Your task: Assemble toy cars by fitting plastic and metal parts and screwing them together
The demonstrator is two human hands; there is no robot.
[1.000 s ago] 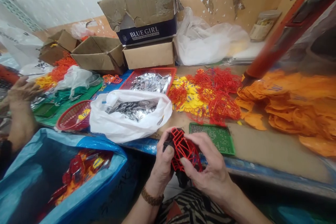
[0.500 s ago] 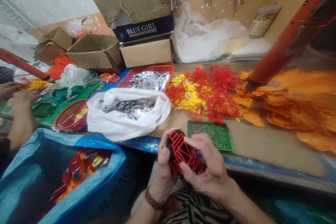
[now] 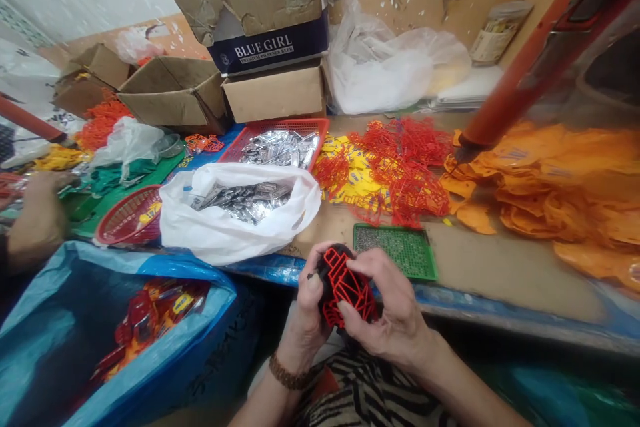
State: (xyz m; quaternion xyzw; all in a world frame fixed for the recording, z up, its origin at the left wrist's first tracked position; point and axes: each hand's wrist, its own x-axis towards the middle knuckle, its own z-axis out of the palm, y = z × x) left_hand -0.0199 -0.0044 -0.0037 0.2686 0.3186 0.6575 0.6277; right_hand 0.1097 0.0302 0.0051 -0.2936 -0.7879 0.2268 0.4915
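Close to my lap, at the table's front edge, I hold a black toy car body (image 3: 324, 280) with dark round parts like wheels. A red plastic lattice frame (image 3: 345, 283) lies over its top. My left hand (image 3: 304, 310) is closed round the black body from the left, thumb on its near side. My right hand (image 3: 387, 307) pinches the lattice frame at its right side between thumb and fingers. The underside of the body is hidden. Just beyond my hands sits a green tray (image 3: 395, 250) of tiny metal pieces.
A white bag (image 3: 195, 240) and red basket (image 3: 320, 140) hold shiny silver parts. Red lattice frames (image 3: 417, 193) lie over yellow pieces; orange sheets (image 3: 545, 207) spread right. An orange-red tool (image 3: 500, 103) hangs there. A blue bag (image 3: 220, 333) stands left, near a co-worker's hand (image 3: 43, 203).
The view has shifted slightly. The lattice frame appears to sit closer on the black body, with my right thumb and fingers still on it. The co-worker's hands have moved at the left.
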